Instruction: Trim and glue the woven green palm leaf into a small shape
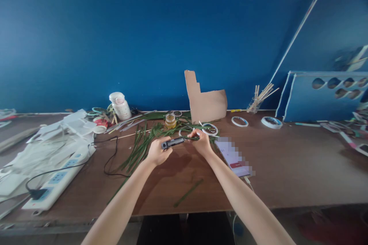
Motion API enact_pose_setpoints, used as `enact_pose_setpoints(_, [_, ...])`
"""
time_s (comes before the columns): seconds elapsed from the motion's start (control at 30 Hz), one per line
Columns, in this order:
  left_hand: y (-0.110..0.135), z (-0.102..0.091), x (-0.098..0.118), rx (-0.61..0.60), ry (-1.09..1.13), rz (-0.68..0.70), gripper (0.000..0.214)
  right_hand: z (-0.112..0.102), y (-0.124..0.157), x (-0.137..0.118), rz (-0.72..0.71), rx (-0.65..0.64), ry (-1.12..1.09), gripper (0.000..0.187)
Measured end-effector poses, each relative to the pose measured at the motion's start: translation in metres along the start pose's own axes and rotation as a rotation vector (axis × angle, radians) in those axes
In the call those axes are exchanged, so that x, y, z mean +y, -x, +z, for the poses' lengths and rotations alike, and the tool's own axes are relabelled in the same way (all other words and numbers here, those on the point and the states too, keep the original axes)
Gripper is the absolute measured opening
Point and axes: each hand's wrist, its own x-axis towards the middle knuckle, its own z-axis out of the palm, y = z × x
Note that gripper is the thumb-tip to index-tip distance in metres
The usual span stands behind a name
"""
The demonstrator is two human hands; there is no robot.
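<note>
My left hand (157, 152) is closed around a dark grey stapler (172, 143), its narrow end pointing right. Just beyond that end, my right hand (200, 141) pinches a thin green strip (190, 138). The fingertips partly cover this strip, and I cannot tell whether the stapler touches it. Long green strips (138, 149) lie in a loose heap to the left of and behind my hands. A small glass jar with yellow liquid (170, 121) stands behind them. Close past my right fingers is a white tape ring (210, 129). One loose green strip (188, 193) lies nearer the table's front edge.
At left are a white power strip (59, 180), black cord (116, 157), white sheets (61, 130) and a white bottle (120, 106). A cardboard cutout (207, 103) leans on the blue wall. A phone (232, 157), tape rolls (271, 122) and wooden sticks (261, 97) are at right.
</note>
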Motion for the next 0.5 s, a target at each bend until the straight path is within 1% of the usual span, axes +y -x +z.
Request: enact_pose_setpoints(0.5, [-0.0002, 0.0004, -0.0030, 0.015, 0.001, -0.014, 0.007, -0.0007, 0.0004, -0.0002, 0.005, -0.013, -0.001, 0.010])
